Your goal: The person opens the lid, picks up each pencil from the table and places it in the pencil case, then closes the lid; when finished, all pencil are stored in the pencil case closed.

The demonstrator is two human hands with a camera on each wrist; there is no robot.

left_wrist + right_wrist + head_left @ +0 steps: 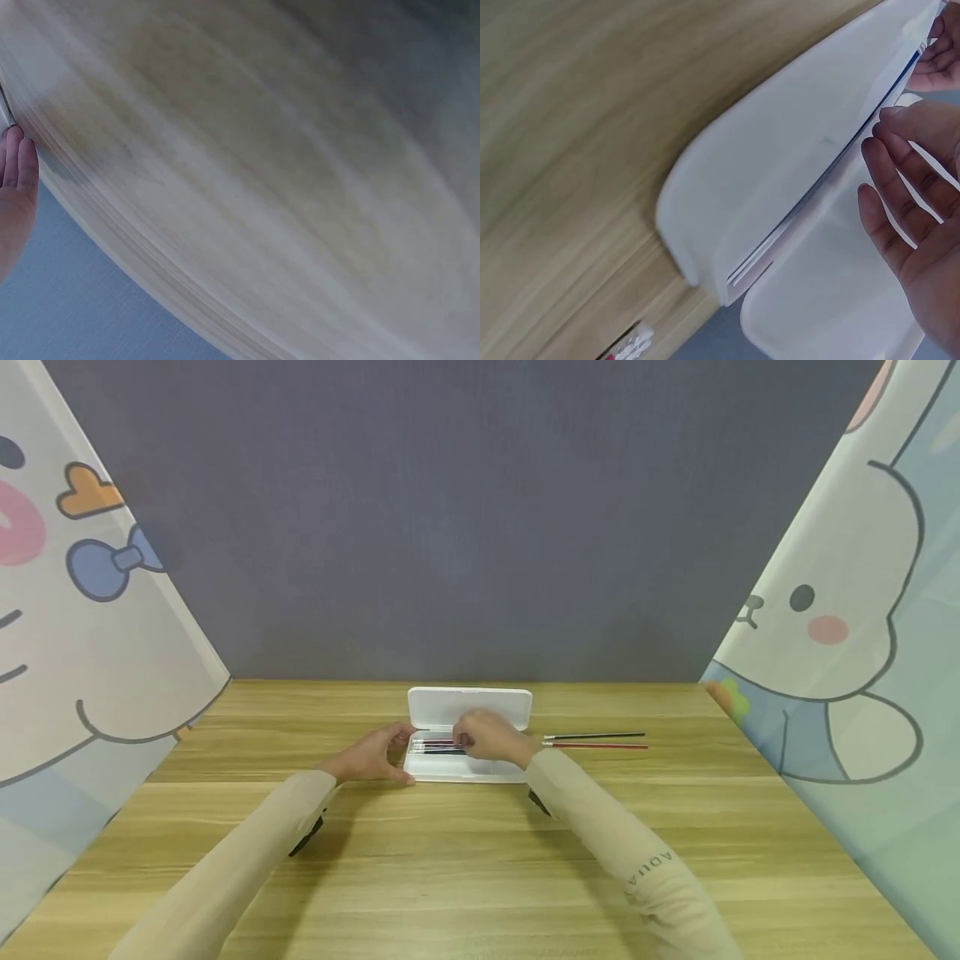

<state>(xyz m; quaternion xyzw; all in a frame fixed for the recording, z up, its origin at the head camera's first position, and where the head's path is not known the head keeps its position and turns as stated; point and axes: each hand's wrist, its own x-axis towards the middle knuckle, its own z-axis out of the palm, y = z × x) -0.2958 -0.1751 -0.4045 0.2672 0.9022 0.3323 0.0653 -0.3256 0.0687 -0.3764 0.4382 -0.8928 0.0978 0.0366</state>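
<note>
A white pencil case [450, 768] lies with its lid [435, 706] raised at the back. Several thin pencils [437, 742] lie lengthwise along its rear side; a dark blue one [897, 84] shows in the right wrist view. My left hand [371, 755] holds the left end of the case, thumb at the front corner and fingers at the rear. Over the middle of the case is my right hand [489, 737], its thumb and index fingertips beside the blue pencil and its other fingers loosely extended. No pencil is visible between these fingertips.
To the right of the case, a black pencil [596, 735] and a red pencil [600, 746] lie roughly parallel on the wooden table [450, 860]. A dark grey panel [465, 527] stands behind, and cartoon-printed cloths flank both sides.
</note>
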